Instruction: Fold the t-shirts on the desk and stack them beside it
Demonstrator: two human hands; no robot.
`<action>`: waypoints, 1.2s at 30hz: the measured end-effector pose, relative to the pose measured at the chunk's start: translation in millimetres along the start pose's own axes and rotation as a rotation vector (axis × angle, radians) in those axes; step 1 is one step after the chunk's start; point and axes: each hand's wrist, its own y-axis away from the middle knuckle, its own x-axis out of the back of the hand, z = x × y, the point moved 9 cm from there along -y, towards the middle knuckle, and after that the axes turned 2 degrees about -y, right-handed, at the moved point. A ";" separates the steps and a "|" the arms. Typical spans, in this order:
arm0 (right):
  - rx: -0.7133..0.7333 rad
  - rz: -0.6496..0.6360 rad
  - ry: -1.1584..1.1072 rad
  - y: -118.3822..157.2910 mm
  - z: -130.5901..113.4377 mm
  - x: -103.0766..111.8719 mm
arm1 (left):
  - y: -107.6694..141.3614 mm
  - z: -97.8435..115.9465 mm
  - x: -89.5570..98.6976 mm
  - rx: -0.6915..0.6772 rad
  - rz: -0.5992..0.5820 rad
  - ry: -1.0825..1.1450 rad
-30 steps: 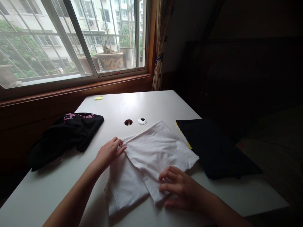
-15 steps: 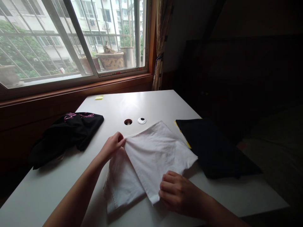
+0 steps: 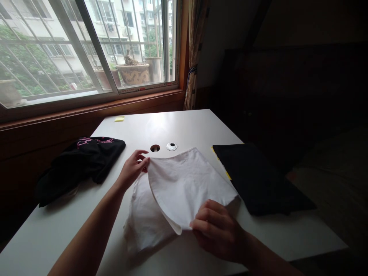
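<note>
A white cloth (image 3: 184,184), partly folded over itself, lies in front of me; what kind of garment it may be does not show. Its upper left corner is pinched between the thumb and fingers of my left hand (image 3: 135,165). My right hand (image 3: 215,230) is closed on the near edge, its fingertips curled around the fabric. Between the hands the top layer is lifted, with its left edge bowed in a curve above the lower layer.
On the white table (image 3: 201,126), a black garment with pink print (image 3: 94,157) lies left and a dark folded cloth (image 3: 267,180) right, over something yellow. Behind the white cloth are a round hole (image 3: 155,148) and a grommet cover (image 3: 171,147). A yellow note (image 3: 119,119) lies far left.
My left hand has moved slightly up and left with the corner, its fingers loosening into a pinch. My right hand has lifted the near edge a little, and the top layer now bows.
</note>
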 end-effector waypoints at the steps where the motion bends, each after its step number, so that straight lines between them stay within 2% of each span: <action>1: -0.004 0.048 -0.003 -7.3 -3.6 5.5 | -2.4 5.5 5.3 -0.017 0.027 0.021; 4: 0.009 0.097 -0.015 -25.3 -17.1 7.5 | -7.3 18.1 23.8 -0.056 0.104 0.037; 7: 0.083 0.062 -0.034 -36.9 -33.8 -5.9 | -7.5 20.9 43.1 -0.055 0.143 0.060; 11: 0.186 -0.007 -0.010 -47.1 -50.7 -30.9 | -3.0 12.7 67.5 -0.010 0.159 0.093; 16: 0.230 -0.088 0.026 -56.3 -61.3 -64.6 | 4.4 -4.6 88.1 0.047 0.127 0.029; 19: 0.251 -0.143 0.047 -51.8 -65.4 -91.0 | 9.2 -26.0 95.3 0.085 0.065 -0.139; 22: 0.321 -0.270 0.039 -36.0 -68.3 -121.8 | 15.9 -61.2 91.9 0.176 -0.114 -0.416; 24: 0.361 -0.355 -0.005 -25.2 -65.3 -133.8 | 21.0 -80.5 90.1 0.217 -0.206 -0.643; 25: 0.355 -0.385 -0.023 -22.3 -60.0 -135.2 | 22.1 -84.1 90.9 0.212 -0.208 -0.760; 27: 0.276 -0.402 -0.020 -23.3 -39.1 -128.5 | 22.2 -76.1 92.2 0.151 -0.122 -0.973; 29: 0.153 -0.371 0.015 -29.4 -8.6 -111.9 | 23.1 -54.7 85.1 0.057 -0.011 -1.113; 31: 0.042 -0.307 0.045 -34.3 25.1 -91.2 | 26.8 -29.8 63.9 -0.062 0.049 -1.183; 32: -0.006 -0.278 0.064 -34.7 42.2 -82.3 | 29.8 -18.5 47.6 -0.134 0.051 -1.195; 34: -0.105 -0.265 0.133 -29.0 76.2 -72.4 | 38.4 -3.0 5.2 -0.298 -0.020 -1.178; 36: -0.209 -0.313 0.229 -15.4 107.7 -72.7 | 48.7 0.0 -39.4 -0.432 -0.131 -1.145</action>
